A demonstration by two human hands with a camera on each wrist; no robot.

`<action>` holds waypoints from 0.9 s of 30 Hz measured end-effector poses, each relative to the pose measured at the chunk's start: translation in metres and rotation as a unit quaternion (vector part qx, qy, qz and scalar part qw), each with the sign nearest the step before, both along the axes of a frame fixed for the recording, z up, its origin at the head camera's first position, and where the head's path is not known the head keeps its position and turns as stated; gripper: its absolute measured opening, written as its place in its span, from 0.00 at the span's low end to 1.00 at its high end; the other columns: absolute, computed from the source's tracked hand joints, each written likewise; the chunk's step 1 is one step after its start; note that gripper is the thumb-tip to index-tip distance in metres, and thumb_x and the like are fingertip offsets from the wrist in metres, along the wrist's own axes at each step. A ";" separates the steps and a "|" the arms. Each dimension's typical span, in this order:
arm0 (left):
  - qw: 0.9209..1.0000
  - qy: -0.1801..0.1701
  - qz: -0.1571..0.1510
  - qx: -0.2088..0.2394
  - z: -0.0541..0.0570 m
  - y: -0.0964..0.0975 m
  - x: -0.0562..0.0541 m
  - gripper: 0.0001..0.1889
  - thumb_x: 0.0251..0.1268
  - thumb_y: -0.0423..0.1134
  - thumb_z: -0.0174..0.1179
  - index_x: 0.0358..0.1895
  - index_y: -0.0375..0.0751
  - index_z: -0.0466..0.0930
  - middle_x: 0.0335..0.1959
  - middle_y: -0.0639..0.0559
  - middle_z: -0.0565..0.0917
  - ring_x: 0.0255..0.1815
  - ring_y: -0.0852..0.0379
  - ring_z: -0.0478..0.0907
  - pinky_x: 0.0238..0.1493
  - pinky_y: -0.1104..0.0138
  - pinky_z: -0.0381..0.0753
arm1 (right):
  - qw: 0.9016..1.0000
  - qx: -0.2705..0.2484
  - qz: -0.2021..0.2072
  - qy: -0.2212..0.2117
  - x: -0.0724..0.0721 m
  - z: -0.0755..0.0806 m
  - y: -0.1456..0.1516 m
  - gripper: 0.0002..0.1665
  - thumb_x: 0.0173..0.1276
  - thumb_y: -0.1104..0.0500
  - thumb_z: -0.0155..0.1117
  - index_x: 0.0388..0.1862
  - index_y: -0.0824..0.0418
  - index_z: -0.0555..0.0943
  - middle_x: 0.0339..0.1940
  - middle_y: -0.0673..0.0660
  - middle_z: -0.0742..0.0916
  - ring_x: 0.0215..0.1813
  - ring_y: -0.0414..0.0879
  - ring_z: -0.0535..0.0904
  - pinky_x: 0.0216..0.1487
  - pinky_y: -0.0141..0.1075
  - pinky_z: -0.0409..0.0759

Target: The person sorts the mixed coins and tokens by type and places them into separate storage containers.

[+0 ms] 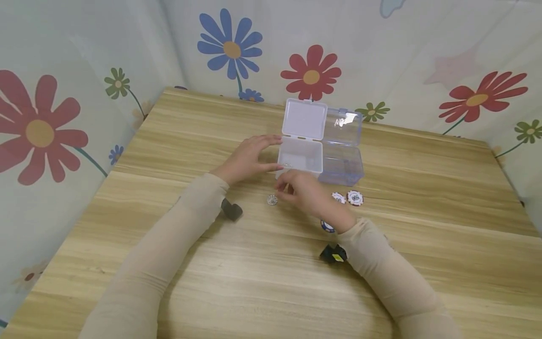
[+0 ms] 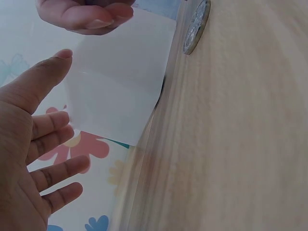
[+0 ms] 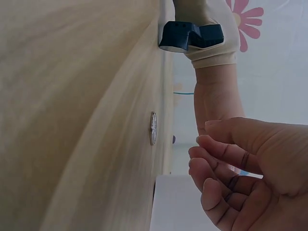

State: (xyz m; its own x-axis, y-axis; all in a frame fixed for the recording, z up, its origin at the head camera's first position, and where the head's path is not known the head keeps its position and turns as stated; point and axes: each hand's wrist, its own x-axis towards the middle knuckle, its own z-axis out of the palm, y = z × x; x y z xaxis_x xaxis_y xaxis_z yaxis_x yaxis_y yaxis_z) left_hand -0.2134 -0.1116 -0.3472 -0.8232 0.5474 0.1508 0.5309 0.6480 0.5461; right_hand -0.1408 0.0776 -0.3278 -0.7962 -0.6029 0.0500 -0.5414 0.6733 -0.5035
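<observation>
Under your arms spreads the wood-grain table [image 1: 262, 282], with the flower-printed backdrop [image 1: 139, 37] behind it. Your beige sleeves [image 1: 169, 245] reach toward two boxes standing side by side, lids up: the white box [image 1: 306, 153] and, just right of it, the clear bluish box [image 1: 340, 165]. Your left hand [image 1: 247, 157] has its fingers extended at the white box's left edge; you can't tell whether they touch it. Your right hand [image 1: 302, 188] is loosely curled before that box, thumb and forefinger slightly apart, with nothing visible between them. By your right wrist sits a black device [image 1: 332, 254] with a yellow label, its writing too small to read. Near that wrist, one chip [image 1: 354, 198] seems to read "500"; a partly covered chip [image 1: 338, 197] shows "00"; a blue-edged chip [image 1: 327, 226] is mostly hidden. The silvery disc [image 1: 272, 200] lies on the table, near your right fingertips.
</observation>
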 end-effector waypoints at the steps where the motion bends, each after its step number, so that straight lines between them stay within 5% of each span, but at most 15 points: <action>1: 1.000 -0.001 0.000 0.000 0.000 0.000 0.000 0.36 0.59 0.52 0.65 0.69 0.45 0.66 0.73 0.50 0.66 0.75 0.48 0.59 0.76 0.50 0.54 | 1.000 0.001 0.002 0.005 0.000 -0.001 -0.001 0.07 0.63 0.61 0.66 0.37 0.63 0.84 0.36 0.56 0.88 0.36 0.46 0.82 0.40 0.35 0.81; 27: 1.000 -0.003 0.000 0.000 0.000 0.000 -0.003 0.36 0.58 0.54 0.66 0.68 0.45 0.67 0.73 0.50 0.67 0.75 0.48 0.60 0.75 0.51 0.56 | 0.998 0.062 0.002 -0.003 0.001 -0.017 -0.012 0.11 0.61 0.57 0.67 0.39 0.62 0.83 0.34 0.55 0.83 0.37 0.47 0.79 0.45 0.40 0.79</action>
State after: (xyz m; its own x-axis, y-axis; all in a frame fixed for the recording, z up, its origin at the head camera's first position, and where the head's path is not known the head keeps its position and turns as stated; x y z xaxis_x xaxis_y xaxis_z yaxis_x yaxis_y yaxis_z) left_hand -0.2161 -0.1120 -0.3476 -0.8246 0.5465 0.1459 0.5268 0.6481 0.5500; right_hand -0.1403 0.0660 -0.3448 -0.7941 -0.6071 -0.0305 -0.5412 0.7290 -0.4192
